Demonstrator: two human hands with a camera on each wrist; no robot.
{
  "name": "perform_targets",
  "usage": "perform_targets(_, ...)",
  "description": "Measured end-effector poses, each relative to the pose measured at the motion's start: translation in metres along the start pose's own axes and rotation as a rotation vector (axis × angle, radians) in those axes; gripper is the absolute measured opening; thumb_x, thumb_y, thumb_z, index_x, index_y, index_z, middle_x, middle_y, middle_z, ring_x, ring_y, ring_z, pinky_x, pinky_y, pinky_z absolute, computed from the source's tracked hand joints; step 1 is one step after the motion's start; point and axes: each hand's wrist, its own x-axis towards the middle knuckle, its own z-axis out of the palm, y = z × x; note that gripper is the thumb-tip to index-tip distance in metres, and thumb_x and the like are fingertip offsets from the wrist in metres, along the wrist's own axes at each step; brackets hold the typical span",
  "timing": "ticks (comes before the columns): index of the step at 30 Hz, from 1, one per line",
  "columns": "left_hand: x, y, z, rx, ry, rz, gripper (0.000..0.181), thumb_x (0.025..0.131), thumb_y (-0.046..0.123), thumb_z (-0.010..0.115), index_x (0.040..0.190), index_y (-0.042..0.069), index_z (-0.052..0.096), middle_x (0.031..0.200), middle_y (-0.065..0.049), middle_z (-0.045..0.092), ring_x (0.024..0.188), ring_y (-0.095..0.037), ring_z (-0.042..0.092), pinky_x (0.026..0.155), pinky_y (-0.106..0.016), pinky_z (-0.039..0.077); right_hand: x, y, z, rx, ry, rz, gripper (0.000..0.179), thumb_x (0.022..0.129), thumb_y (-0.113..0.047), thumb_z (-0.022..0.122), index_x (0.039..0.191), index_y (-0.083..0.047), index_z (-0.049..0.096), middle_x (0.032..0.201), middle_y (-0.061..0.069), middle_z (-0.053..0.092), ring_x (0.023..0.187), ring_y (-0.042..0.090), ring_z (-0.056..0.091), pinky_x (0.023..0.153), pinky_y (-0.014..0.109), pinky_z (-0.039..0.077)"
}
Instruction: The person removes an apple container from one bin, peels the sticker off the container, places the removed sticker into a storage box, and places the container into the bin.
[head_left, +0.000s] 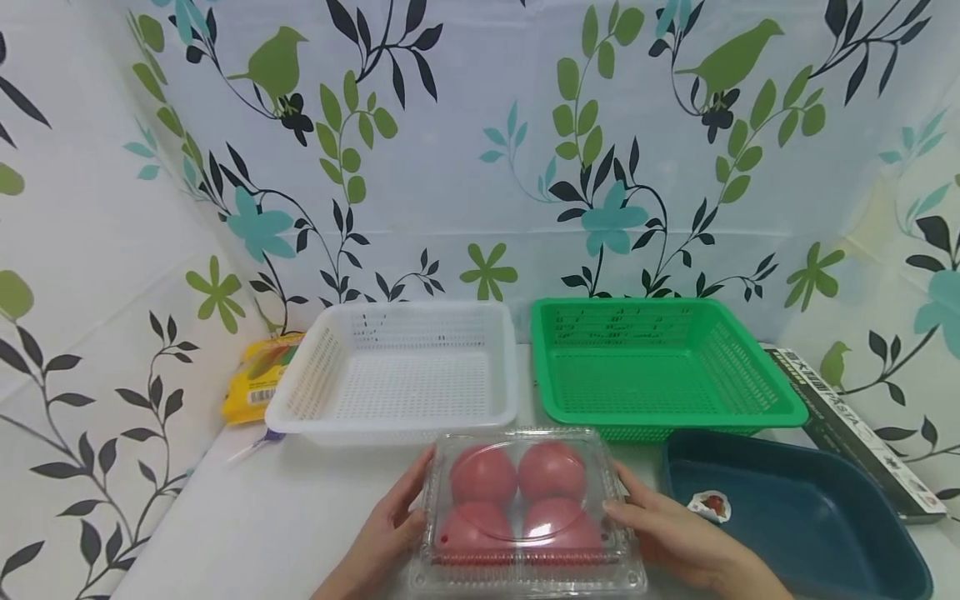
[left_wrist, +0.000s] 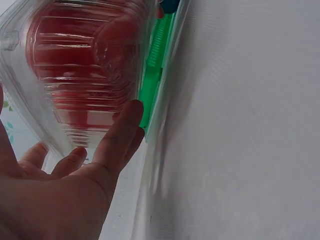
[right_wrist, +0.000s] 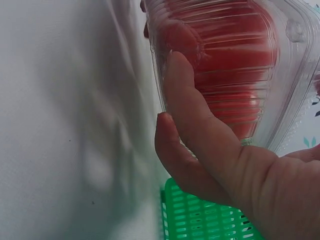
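Note:
A clear plastic clamshell box (head_left: 517, 542), its lid down, is held between both hands at the front of the table in the head view. Several smooth, round red things like tomatoes (head_left: 553, 472) lie inside. The left hand (head_left: 390, 525) grips the box's left side. On the opposite side, the right hand (head_left: 667, 533) holds it with the thumb near the lid. In the left wrist view, left fingers (left_wrist: 120, 135) reach along the box's ribbed wall. Right fingers (right_wrist: 195, 110) lie against the other wall in the right wrist view.
Behind the box stand a white basket (head_left: 405, 429) and a green basket (head_left: 667, 417). A dark blue tray (head_left: 817, 533) at right holds a small white-and-red packet (head_left: 710, 506). Beyond it lies a black box (head_left: 855, 433). A yellow bag (head_left: 251, 387) sits at far left.

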Motion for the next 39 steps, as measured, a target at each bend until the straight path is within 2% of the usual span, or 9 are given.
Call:
perform_targets(4, -0.001, 0.004, 0.004, -0.021, 0.006, -0.035, 0.073, 0.101, 0.047, 0.059, 0.161, 0.021, 0.027, 0.165, -0.018, 0.018, 0.149, -0.047, 0.010, 0.108, -0.067, 0.032, -0.003, -0.001, 0.000, -0.012, 0.021, 0.002, 0.075, 0.110, -0.021, 0.039, 0.159, -0.012, -0.017, 0.153, 0.020, 0.029, 0.129, 0.028, 0.048, 0.104, 0.042, 0.044)
perform_targets(8, -0.004, 0.009, 0.006, -0.060, 0.008, -0.071, 0.077, 0.099, 0.050, 0.060, 0.162, 0.021, 0.025, 0.166, -0.019, 0.013, 0.147, -0.051, 0.009, 0.105, -0.068, 0.035, -0.004, -0.003, 0.003, -0.051, 0.052, 0.028, 0.076, 0.109, -0.024, 0.040, 0.160, -0.013, -0.016, 0.159, 0.030, 0.007, 0.134, 0.030, 0.041, 0.104, 0.042, 0.043)
perform_targets(11, -0.006, 0.014, 0.007, -0.092, -0.001, -0.090, 0.079, 0.099, 0.051, 0.059, 0.162, 0.022, 0.024, 0.166, -0.020, 0.009, 0.145, -0.056, 0.014, 0.102, -0.066, 0.041, -0.004, -0.006, 0.005, -0.075, 0.077, 0.044, 0.076, 0.109, -0.025, 0.041, 0.160, -0.014, -0.014, 0.159, 0.032, -0.001, 0.136, 0.033, 0.036, 0.105, 0.046, 0.042)
perform_targets(16, -0.008, 0.024, 0.006, -0.135, -0.028, -0.104, 0.081, 0.098, 0.051, 0.061, 0.163, 0.022, 0.021, 0.166, -0.022, 0.005, 0.144, -0.058, 0.011, 0.097, -0.067, 0.044, -0.009, -0.010, 0.011, -0.093, 0.097, 0.054, 0.075, 0.109, -0.026, 0.041, 0.161, -0.016, -0.012, 0.159, 0.032, 0.001, 0.136, 0.034, 0.037, 0.104, 0.049, 0.044)
perform_targets(23, -0.012, 0.038, 0.006, -0.168, -0.030, -0.137, 0.078, 0.100, 0.049, 0.059, 0.163, 0.024, 0.021, 0.166, -0.024, 0.004, 0.141, -0.063, 0.009, 0.090, -0.067, 0.049, -0.018, -0.017, 0.019, -0.078, 0.053, 0.033, 0.072, 0.110, -0.026, 0.039, 0.161, -0.019, -0.012, 0.158, 0.031, 0.007, 0.133, 0.032, 0.043, 0.103, 0.051, 0.046)
perform_targets(26, -0.013, 0.044, 0.006, -0.186, -0.043, -0.115, 0.076, 0.101, 0.046, 0.058, 0.163, 0.023, 0.021, 0.166, -0.024, 0.003, 0.141, -0.062, 0.009, 0.090, -0.064, 0.051, -0.021, -0.022, 0.024, -0.073, 0.048, 0.020, 0.071, 0.110, -0.024, 0.038, 0.161, -0.022, -0.012, 0.158, 0.032, 0.005, 0.133, 0.032, 0.045, 0.103, 0.049, 0.046)
perform_targets(30, -0.012, 0.056, 0.004, -0.180, -0.073, -0.060, 0.074, 0.102, 0.043, 0.058, 0.163, 0.022, 0.021, 0.165, -0.026, 0.005, 0.138, -0.059, 0.029, 0.091, -0.055, 0.054, -0.024, -0.031, 0.030, -0.021, 0.058, 0.027, 0.070, 0.111, -0.026, 0.036, 0.160, -0.026, -0.013, 0.159, 0.031, -0.003, 0.133, 0.034, 0.045, 0.103, 0.052, 0.046)
perform_targets(34, -0.005, 0.065, 0.000, -0.138, -0.073, -0.027, 0.076, 0.100, 0.043, 0.061, 0.162, 0.023, 0.023, 0.164, -0.026, 0.010, 0.129, -0.048, 0.047, 0.090, -0.045, 0.056, -0.022, -0.041, 0.037, -0.012, 0.133, 0.016, 0.071, 0.109, -0.027, 0.040, 0.161, -0.029, -0.009, 0.159, 0.027, 0.001, 0.127, 0.034, 0.050, 0.098, 0.055, 0.050)
perform_targets(39, 0.007, 0.079, -0.005, -0.067, -0.020, -0.016, 0.075, 0.098, 0.046, 0.063, 0.161, 0.027, 0.027, 0.165, -0.020, 0.017, 0.136, -0.050, 0.038, 0.089, -0.050, 0.056, -0.013, -0.054, 0.042, -0.123, 0.285, -0.040, 0.076, 0.104, -0.028, 0.051, 0.163, -0.022, 0.004, 0.155, 0.022, 0.024, 0.119, 0.029, 0.054, 0.094, 0.047, 0.053)
